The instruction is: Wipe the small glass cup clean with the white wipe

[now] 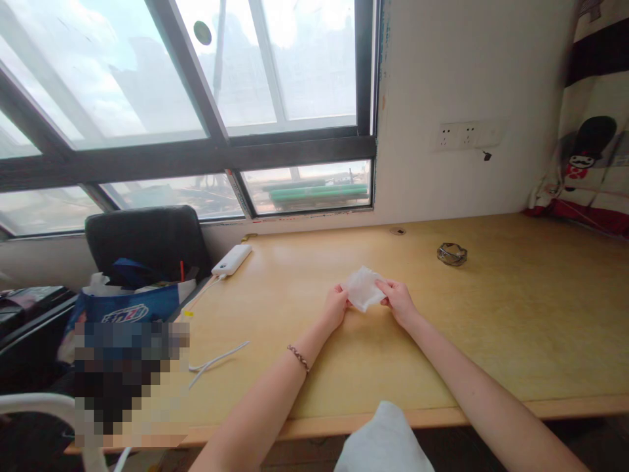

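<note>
A small white, thin, tissue-like sheet is stretched between my two hands, over the middle of the wooden table. My left hand pinches its left edge, fingers closed. The right edge is gripped by my right hand, with the thumb and fingers pressed together on it. A braided bracelet circles my left wrist.
On the wooden table are a white power bank with a cable at the left, loose white cable, and a dark metal ring-shaped object at the right. A blue bag sits on a black chair.
</note>
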The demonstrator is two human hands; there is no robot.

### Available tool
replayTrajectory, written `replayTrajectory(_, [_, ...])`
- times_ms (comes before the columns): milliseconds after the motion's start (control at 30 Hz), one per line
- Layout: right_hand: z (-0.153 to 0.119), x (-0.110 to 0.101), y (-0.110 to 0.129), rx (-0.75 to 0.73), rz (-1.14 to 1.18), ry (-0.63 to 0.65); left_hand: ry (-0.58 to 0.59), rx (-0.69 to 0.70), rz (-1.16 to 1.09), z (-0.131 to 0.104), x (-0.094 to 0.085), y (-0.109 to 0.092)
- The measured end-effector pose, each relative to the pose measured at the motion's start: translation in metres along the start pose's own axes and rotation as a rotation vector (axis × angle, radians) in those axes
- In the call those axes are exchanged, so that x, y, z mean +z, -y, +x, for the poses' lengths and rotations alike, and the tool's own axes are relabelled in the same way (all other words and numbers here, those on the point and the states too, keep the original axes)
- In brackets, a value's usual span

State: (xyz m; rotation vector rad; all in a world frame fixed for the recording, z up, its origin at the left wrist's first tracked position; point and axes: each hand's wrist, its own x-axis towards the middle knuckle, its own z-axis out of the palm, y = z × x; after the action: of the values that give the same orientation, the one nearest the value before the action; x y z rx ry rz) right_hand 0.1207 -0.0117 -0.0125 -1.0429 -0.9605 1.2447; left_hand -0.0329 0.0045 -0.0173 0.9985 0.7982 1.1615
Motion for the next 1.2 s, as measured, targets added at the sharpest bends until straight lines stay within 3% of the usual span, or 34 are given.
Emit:
replayTrajectory(167, [0.000,0.000,-0.001,0.035,-0.044,-0.002,-0.023,0.072,0.103,-0.001,-0.001,0.004])
replayTrajectory(267, [0.000,0.002,0.002,0.001,-0.105,-0.029,-0.131,0.129,0.137,0.000,-0.003,0.004])
replayTrajectory(367, [-0.003,0.006,0.005,-0.190,-0.325,-0.052,-0.237,0.181,0.117,0.001,-0.005,0.002])
replayTrajectory(500, [-0.016,0.014,0.010,-0.547,-0.718,-0.056,-0.256,0.178,0.065,0.000,-0.006,-0.003])
replayTrajectory(600, [-0.025,0.018,0.011,-0.667,-0.857,-0.007,-0.302,0.195,0.093,-0.003,-0.004,-0.006])
replayTrajectory(733, [-0.029,0.022,0.009,-0.677,-0.880,0.078,-0.380,0.228,0.178,-0.008,0.003,-0.009])
replayTrajectory(867, [-0.028,0.023,0.009,-0.674,-0.828,0.114,-0.355,0.254,0.206,-0.014,0.012,-0.009])
replayTrajectory(1033, [-0.021,0.016,0.009,-0.620,-0.690,-0.024,-0.285,0.189,0.102,-0.017,0.017,-0.006])
replayTrajectory(1200, [-0.007,0.008,0.000,-0.372,-0.435,-0.138,-0.229,0.107,-0.116,-0.015,0.015,-0.006])
